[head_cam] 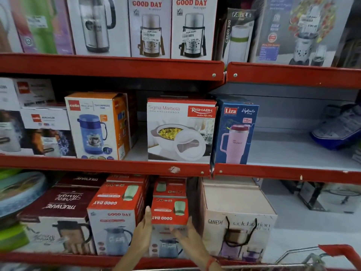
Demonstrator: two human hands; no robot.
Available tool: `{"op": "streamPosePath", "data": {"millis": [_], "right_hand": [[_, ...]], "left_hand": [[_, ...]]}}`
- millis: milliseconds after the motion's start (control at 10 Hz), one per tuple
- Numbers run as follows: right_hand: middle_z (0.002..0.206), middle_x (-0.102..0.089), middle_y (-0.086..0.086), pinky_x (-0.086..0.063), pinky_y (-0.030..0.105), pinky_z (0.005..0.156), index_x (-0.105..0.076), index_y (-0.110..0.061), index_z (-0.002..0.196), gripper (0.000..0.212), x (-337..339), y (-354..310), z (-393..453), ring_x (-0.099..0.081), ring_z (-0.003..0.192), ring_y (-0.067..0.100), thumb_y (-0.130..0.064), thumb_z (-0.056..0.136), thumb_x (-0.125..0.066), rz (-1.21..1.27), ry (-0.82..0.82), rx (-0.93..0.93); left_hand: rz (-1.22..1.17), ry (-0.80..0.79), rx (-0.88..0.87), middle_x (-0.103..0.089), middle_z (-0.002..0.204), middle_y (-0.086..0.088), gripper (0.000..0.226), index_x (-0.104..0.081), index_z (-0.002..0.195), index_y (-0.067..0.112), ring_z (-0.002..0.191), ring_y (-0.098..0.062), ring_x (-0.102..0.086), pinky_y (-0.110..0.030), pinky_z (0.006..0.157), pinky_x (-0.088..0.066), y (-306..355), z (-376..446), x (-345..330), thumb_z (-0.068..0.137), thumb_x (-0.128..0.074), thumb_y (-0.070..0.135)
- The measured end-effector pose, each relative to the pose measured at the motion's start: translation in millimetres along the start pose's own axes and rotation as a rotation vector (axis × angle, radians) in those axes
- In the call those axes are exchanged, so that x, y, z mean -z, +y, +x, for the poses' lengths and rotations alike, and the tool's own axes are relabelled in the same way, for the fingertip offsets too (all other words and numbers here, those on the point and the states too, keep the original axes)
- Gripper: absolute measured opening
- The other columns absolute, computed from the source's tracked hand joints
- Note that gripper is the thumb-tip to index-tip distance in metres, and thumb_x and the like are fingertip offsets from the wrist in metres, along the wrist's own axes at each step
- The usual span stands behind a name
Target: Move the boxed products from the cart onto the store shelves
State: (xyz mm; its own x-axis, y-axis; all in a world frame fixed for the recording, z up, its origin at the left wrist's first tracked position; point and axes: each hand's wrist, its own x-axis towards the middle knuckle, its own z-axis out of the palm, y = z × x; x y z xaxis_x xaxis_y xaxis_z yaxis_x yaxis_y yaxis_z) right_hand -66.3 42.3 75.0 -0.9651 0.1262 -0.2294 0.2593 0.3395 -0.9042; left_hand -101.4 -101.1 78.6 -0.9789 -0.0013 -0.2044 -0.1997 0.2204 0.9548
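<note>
Red metal shelves (109, 166) hold glossy cardboard cartons. Both hands, left hand (142, 231) and right hand (190, 236), clasp a blocky Good Day jug box (169, 211) by its sides on the bottom shelf; its lower face is blurred.

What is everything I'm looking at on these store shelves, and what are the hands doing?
Good Day flask boxes: two, white with red lettering, top shelf centre.
Steel jug box: one, white, top shelf, left of those.
Blender box: one, blue-grey, top shelf right.
Cello box: one, orange and white, middle shelf.
Rishabh casserole box: one, white and red, middle shelf centre.
Liza tumbler box: one, blue, right of the casserole box.
Trueware boxes: at least two, maroon and white, bottom shelf left.
Good Day jug boxes: several, red and white, bottom shelf centre.
Ganesh box: one, cream, bottom shelf.
Cart handle: red, lower right.
Left hand, right hand: either side of one Good Day jug box.
</note>
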Motion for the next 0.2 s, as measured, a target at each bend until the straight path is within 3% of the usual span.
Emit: {"op": "streamPosePath", "data": {"millis": [100, 200], "right_hand": [[0.141, -0.054, -0.002, -0.039, 0.025, 0.110, -0.008, -0.017, 0.153, 0.087, 8.6, -2.5, 2.2, -0.053, 0.125, 0.011, -0.045, 0.089, -0.059, -0.105, 0.009, 0.002], [0.125, -0.062, -0.011, -0.040, -0.005, 0.080, -0.034, -0.020, 0.147, 0.063, 25.7, -21.7, -1.7, -0.055, 0.090, -0.015, -0.042, 0.092, -0.057, -0.138, 0.123, 0.216]], "left_hand": [[0.174, -0.009, -0.105, -0.072, 0.098, -0.010, 0.077, -0.056, 0.122, 0.012, 0.094, -0.022, -0.067, -0.039, 0.095, -0.050, 4.8, -2.8, 3.3, 0.084, -0.014, 0.064], [0.253, 0.136, -0.397, -0.068, 0.068, -0.002, 0.067, -0.059, 0.115, 0.016, 0.061, -0.004, -0.064, -0.024, 0.064, -0.055, 26.3, -8.6, 4.5, 0.089, -0.016, 0.059]]}}
